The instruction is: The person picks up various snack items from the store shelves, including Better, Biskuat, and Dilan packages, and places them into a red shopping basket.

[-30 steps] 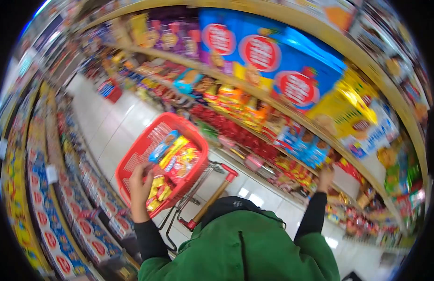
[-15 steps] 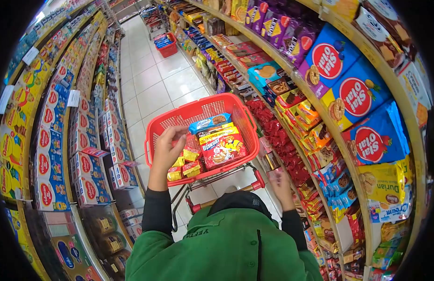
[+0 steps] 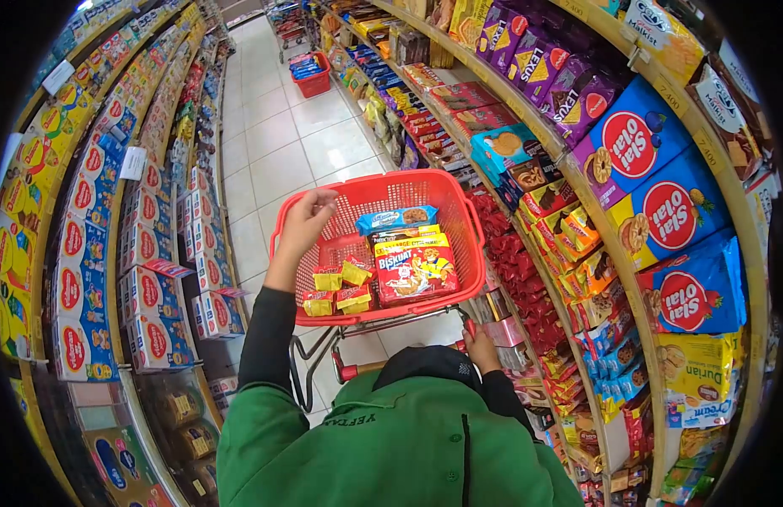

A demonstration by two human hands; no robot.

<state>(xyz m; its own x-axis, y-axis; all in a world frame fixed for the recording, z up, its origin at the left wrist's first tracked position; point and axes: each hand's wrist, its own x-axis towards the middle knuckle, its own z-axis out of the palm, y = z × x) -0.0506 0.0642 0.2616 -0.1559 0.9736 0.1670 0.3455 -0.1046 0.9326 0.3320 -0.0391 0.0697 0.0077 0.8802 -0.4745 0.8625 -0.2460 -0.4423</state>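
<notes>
A red plastic shopping basket [image 3: 474, 245] sits on a cart in front of me. My left hand [image 3: 305, 221] hovers over its left rim, holding nothing, with the fingers loosely apart. My right hand [image 3: 482, 348] is closed around the red end of the cart handle [image 3: 468, 328]. Inside the basket lie a red and yellow Biskuat biscuit pack [image 3: 415, 269], a blue cookie pack [image 3: 396, 220] behind it, and several small yellow and red packets [image 3: 355, 297] at the front left.
Shelves of biscuits, such as blue Slai O'lai packs [image 3: 672, 215], curve close along my right. Milk boxes [image 3: 77, 291] line the left shelves. Farther down the tiled aisle [image 3: 264, 135] stands another red basket [image 3: 313, 83] with blue packs.
My left hand has risen away from the small packets toward the basket's upper left rim. My right hand has moved from beside the shelf onto the cart handle and closed on it.
</notes>
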